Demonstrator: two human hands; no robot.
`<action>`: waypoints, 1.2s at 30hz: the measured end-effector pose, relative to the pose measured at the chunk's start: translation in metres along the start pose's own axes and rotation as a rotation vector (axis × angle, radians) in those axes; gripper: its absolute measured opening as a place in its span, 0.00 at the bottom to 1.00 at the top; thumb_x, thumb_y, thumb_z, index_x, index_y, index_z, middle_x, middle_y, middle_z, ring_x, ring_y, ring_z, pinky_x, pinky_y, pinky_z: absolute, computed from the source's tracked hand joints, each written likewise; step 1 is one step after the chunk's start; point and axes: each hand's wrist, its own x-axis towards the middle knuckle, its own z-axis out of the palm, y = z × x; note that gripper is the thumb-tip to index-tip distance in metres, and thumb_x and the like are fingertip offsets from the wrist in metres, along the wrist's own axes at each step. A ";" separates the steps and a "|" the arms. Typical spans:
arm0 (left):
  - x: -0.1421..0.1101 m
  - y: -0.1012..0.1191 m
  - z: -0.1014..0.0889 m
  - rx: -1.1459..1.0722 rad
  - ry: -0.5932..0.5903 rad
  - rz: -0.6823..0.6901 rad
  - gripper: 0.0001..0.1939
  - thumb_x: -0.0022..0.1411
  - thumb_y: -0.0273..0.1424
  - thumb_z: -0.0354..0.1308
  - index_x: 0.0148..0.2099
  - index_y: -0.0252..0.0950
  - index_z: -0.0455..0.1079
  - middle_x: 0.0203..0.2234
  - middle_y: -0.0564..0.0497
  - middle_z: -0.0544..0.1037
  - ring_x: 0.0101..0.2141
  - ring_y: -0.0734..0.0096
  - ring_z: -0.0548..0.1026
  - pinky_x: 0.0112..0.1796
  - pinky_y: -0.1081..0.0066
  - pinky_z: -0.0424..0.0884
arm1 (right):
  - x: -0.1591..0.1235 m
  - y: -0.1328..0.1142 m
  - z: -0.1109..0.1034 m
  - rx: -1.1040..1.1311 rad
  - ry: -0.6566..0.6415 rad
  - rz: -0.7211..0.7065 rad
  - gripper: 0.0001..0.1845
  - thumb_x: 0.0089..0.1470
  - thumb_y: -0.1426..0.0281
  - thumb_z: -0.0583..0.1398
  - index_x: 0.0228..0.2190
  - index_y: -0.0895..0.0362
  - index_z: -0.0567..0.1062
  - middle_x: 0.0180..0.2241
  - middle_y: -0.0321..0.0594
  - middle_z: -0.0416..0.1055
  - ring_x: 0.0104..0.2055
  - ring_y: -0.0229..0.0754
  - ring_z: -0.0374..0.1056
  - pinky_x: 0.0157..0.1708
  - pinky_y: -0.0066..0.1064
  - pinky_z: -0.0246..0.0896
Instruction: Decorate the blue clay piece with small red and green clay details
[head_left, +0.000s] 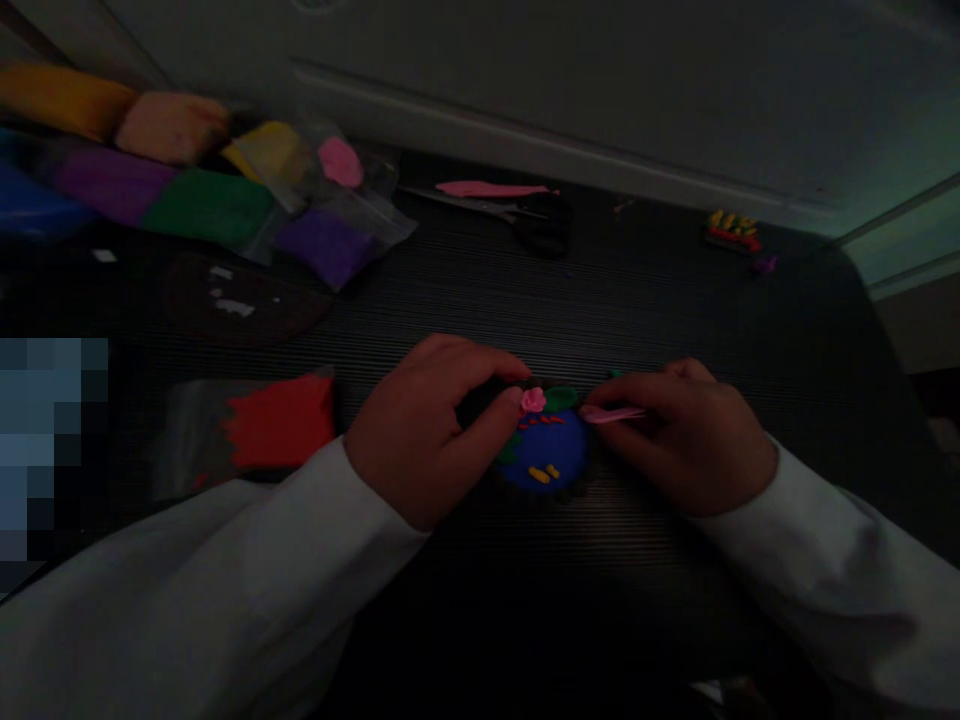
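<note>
A small blue clay disc [559, 452] lies on the dark ribbed table [675, 300]. It carries a pink clay flower [533, 400], green leaves, thin red strips and two yellow bits. My left hand [427, 435] curls round the disc's left edge, thumb and forefinger pinched beside the pink flower. My right hand [686, 440] is closed on a thin pink clay tool [611, 413] whose tip rests at the disc's upper right edge. Both arms wear white sleeves.
Bags of coloured clay [210, 205] in orange, yellow, purple, green and blue lie at the back left. A bag of red clay [277, 422] sits left of my left hand. Black scissors [536, 228] with a pink clay strip [491, 188], and small clay pieces [733, 232], lie further back.
</note>
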 end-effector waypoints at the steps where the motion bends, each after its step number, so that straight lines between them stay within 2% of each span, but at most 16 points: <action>1: 0.000 0.000 0.000 0.000 0.001 0.001 0.12 0.56 0.32 0.52 0.40 0.33 0.71 0.33 0.50 0.76 0.38 0.67 0.71 0.41 0.67 0.65 | 0.000 0.000 0.000 -0.001 0.007 -0.001 0.06 0.46 0.70 0.59 0.29 0.51 0.75 0.24 0.31 0.74 0.24 0.38 0.65 0.32 0.35 0.52; 5: 0.000 0.000 -0.001 0.013 0.003 -0.015 0.11 0.56 0.32 0.51 0.40 0.35 0.70 0.34 0.50 0.76 0.38 0.67 0.70 0.42 0.67 0.65 | -0.003 0.000 -0.004 0.009 0.030 -0.006 0.06 0.46 0.67 0.59 0.30 0.52 0.74 0.23 0.32 0.73 0.24 0.38 0.65 0.31 0.34 0.54; 8: 0.000 0.001 -0.002 0.014 -0.007 -0.016 0.11 0.56 0.32 0.51 0.40 0.35 0.70 0.34 0.51 0.76 0.38 0.67 0.70 0.41 0.68 0.65 | -0.007 0.000 -0.015 0.070 0.122 0.045 0.12 0.46 0.64 0.59 0.35 0.53 0.73 0.20 0.33 0.69 0.22 0.37 0.63 0.25 0.31 0.54; 12: 0.000 0.001 -0.002 0.017 -0.020 -0.017 0.11 0.57 0.32 0.51 0.41 0.35 0.70 0.35 0.51 0.75 0.38 0.67 0.70 0.42 0.67 0.65 | -0.012 -0.002 -0.024 0.324 0.345 0.121 0.09 0.53 0.67 0.54 0.35 0.53 0.72 0.19 0.32 0.63 0.18 0.34 0.59 0.19 0.29 0.52; 15: 0.000 0.000 -0.002 0.020 -0.037 -0.028 0.11 0.57 0.33 0.51 0.41 0.35 0.70 0.35 0.50 0.75 0.39 0.66 0.71 0.42 0.67 0.65 | -0.013 0.000 -0.023 0.561 0.573 0.068 0.18 0.58 0.68 0.45 0.27 0.53 0.72 0.23 0.37 0.65 0.26 0.38 0.65 0.24 0.32 0.58; 17: 0.000 0.000 -0.002 0.021 -0.041 -0.035 0.11 0.57 0.33 0.51 0.41 0.36 0.69 0.36 0.51 0.75 0.39 0.66 0.71 0.42 0.66 0.65 | -0.013 0.004 -0.023 0.598 0.636 0.036 0.23 0.60 0.68 0.41 0.23 0.53 0.71 0.25 0.39 0.67 0.30 0.40 0.67 0.27 0.33 0.60; 19: -0.001 0.000 -0.003 0.023 -0.040 -0.038 0.11 0.57 0.33 0.51 0.41 0.37 0.69 0.36 0.51 0.75 0.39 0.66 0.71 0.43 0.66 0.65 | -0.013 0.010 -0.025 0.571 0.537 0.026 0.25 0.60 0.67 0.40 0.22 0.53 0.71 0.22 0.37 0.68 0.26 0.38 0.67 0.22 0.30 0.59; 21: -0.001 0.000 -0.003 0.023 -0.040 -0.037 0.11 0.57 0.33 0.51 0.41 0.37 0.69 0.36 0.51 0.75 0.39 0.67 0.70 0.43 0.67 0.64 | -0.014 0.014 -0.028 0.595 0.362 0.038 0.23 0.60 0.67 0.42 0.23 0.52 0.72 0.18 0.35 0.68 0.18 0.34 0.65 0.15 0.28 0.56; 23: -0.001 0.000 -0.002 0.025 -0.039 -0.031 0.11 0.57 0.33 0.51 0.41 0.36 0.69 0.35 0.51 0.75 0.39 0.67 0.70 0.43 0.67 0.64 | -0.015 0.014 -0.028 0.687 0.289 0.033 0.20 0.59 0.65 0.44 0.25 0.53 0.72 0.18 0.34 0.69 0.16 0.34 0.64 0.15 0.27 0.57; 25: 0.000 0.001 -0.002 0.030 -0.042 -0.031 0.11 0.57 0.33 0.50 0.41 0.36 0.69 0.35 0.51 0.75 0.39 0.67 0.70 0.43 0.67 0.64 | -0.017 0.011 -0.028 0.784 0.266 0.048 0.14 0.57 0.63 0.49 0.27 0.53 0.70 0.20 0.35 0.70 0.21 0.37 0.68 0.19 0.29 0.61; 27: 0.001 0.001 -0.003 0.037 -0.046 -0.033 0.11 0.57 0.33 0.51 0.41 0.36 0.70 0.35 0.51 0.75 0.38 0.67 0.71 0.43 0.67 0.64 | -0.019 0.006 -0.027 0.789 0.254 0.083 0.05 0.53 0.64 0.55 0.30 0.52 0.69 0.24 0.35 0.71 0.26 0.39 0.69 0.23 0.29 0.63; 29: 0.001 0.001 -0.003 0.044 -0.045 -0.033 0.11 0.57 0.33 0.51 0.41 0.36 0.69 0.35 0.52 0.75 0.38 0.68 0.71 0.43 0.68 0.64 | -0.021 0.003 -0.028 0.690 0.248 0.100 0.06 0.49 0.68 0.59 0.33 0.51 0.68 0.28 0.34 0.71 0.30 0.38 0.69 0.26 0.28 0.63; 32: 0.000 0.001 -0.003 0.048 -0.042 -0.031 0.11 0.57 0.33 0.51 0.41 0.37 0.70 0.35 0.52 0.75 0.39 0.67 0.70 0.43 0.68 0.64 | -0.023 0.002 -0.030 0.514 0.252 0.033 0.06 0.50 0.69 0.58 0.34 0.50 0.68 0.32 0.34 0.69 0.32 0.36 0.67 0.30 0.25 0.63; 36: 0.000 0.001 -0.003 0.045 -0.045 -0.050 0.11 0.56 0.34 0.51 0.41 0.38 0.69 0.36 0.52 0.75 0.39 0.66 0.71 0.43 0.66 0.64 | -0.026 0.002 -0.024 0.481 0.183 -0.033 0.07 0.53 0.70 0.55 0.36 0.51 0.67 0.32 0.34 0.68 0.32 0.35 0.66 0.29 0.25 0.63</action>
